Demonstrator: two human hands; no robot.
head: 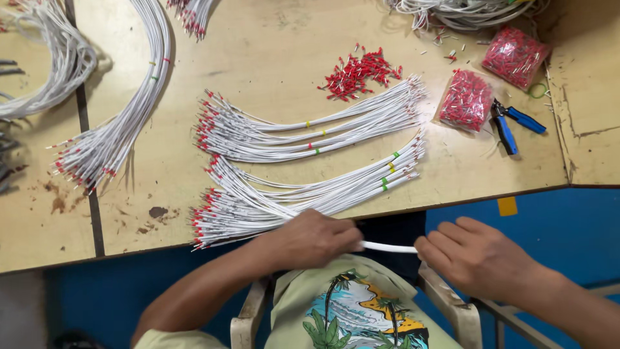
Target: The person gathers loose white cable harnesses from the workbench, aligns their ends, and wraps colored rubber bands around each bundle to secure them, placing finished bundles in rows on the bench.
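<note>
My left hand [313,240] and my right hand [475,257] are both closed on a bundle of white wires [389,247] that stretches between them just off the near edge of the wooden table [271,45]. The bundle's far ends fan out on the table as red-tipped wire ends [210,220] left of my left hand. Two more bundles of white wires with red tips and coloured bands lie above: the middle bundle [310,136] and the lower bundle [323,187]. A loose heap of red ferrules [358,71] sits beyond them.
Two clear bags of red ferrules [466,100] [515,56] lie at the right, with blue-handled pliers [510,126] beside them. A long curved wire bundle [129,110] crosses the left. More white cable [45,64] lies far left and top right [458,11]. A blue floor shows below the table.
</note>
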